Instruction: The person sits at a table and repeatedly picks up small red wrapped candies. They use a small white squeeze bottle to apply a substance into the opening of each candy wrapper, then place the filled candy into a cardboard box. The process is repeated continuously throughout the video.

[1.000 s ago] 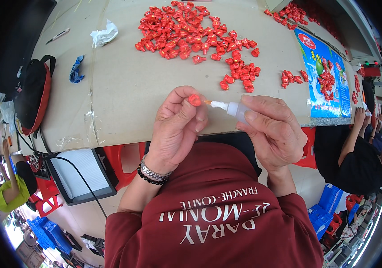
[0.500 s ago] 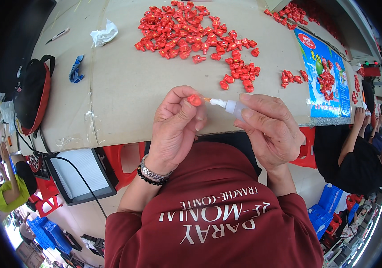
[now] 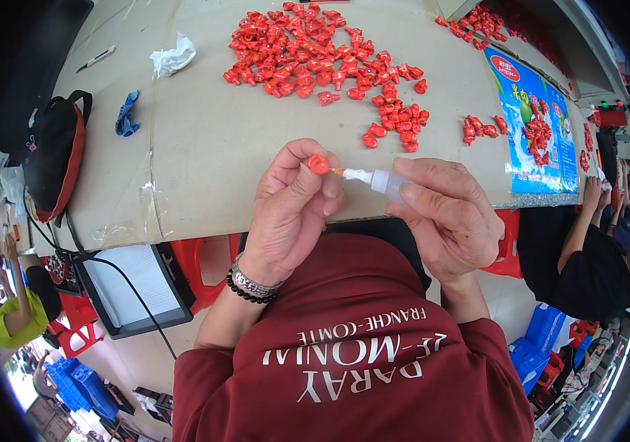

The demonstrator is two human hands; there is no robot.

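Between the thumb and fingers of my left hand (image 3: 291, 199) is a small red plastic piece (image 3: 318, 163), its round end facing up. My right hand (image 3: 451, 210) grips a small translucent glue bottle (image 3: 387, 183) lying almost level. White wrapping covers the bottle's neck, and a thin orange tip points left at the red piece. Whether the tip touches the piece or stops just beside it, I cannot tell. Both hands are over the table's near edge. Farther off lies a big heap of similar red pieces (image 3: 293, 55), with a smaller cluster (image 3: 401, 121) nearer to me.
On the brown-covered table (image 3: 204, 162) are a crumpled white tissue (image 3: 173, 55), a blue strip (image 3: 127, 114), a pen-like knife (image 3: 96, 59) and a black-and-red bag (image 3: 61, 158). A blue printed sheet (image 3: 510, 99) at right bears more red pieces. A person in black (image 3: 576, 254) sits at right.
The red piece has shifted slightly left and turned a little in my left fingers. My right hand and the glue bottle have moved slightly down, still pointing at it.
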